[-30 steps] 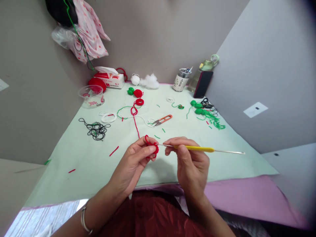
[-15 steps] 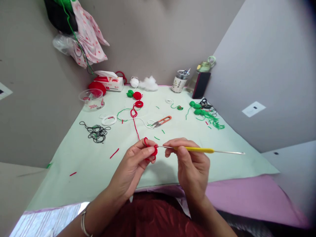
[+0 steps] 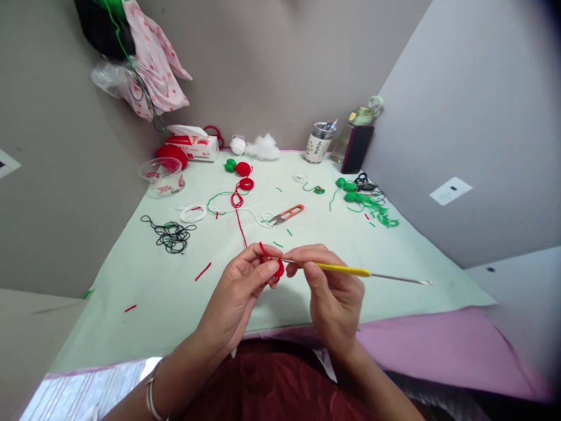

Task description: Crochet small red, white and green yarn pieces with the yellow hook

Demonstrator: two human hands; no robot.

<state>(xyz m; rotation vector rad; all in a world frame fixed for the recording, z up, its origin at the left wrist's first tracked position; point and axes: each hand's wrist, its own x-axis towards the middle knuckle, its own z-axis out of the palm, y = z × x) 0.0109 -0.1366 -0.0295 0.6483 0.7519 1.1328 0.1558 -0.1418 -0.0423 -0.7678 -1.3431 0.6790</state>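
Pinched between the thumb and fingers of my left hand (image 3: 239, 286) is a small red crochet piece (image 3: 279, 269). A strand of red yarn (image 3: 241, 227) runs from the table up to that hand and over a finger. My right hand (image 3: 332, 292) is closed on the yellow handle of a crochet hook (image 3: 344, 269). The hook's thin metal front end reaches left to the red piece, its tip among the yarn at my left fingers. Its other metal end points right, over the table. Both hands are close together above the front of the table.
Orange thread snips (image 3: 288, 214) lie beyond my hands. Tangled black cord (image 3: 172, 235) and a white yarn ring (image 3: 193, 213) are on the left. Green yarn pieces (image 3: 372, 207) lie right, before a phone (image 3: 358, 150). A clear tub (image 3: 163, 177) stands at the back left.
My right hand has moved left, closer to my left hand, and the hook has gone further in at the red piece. Its free end has tilted down slightly.
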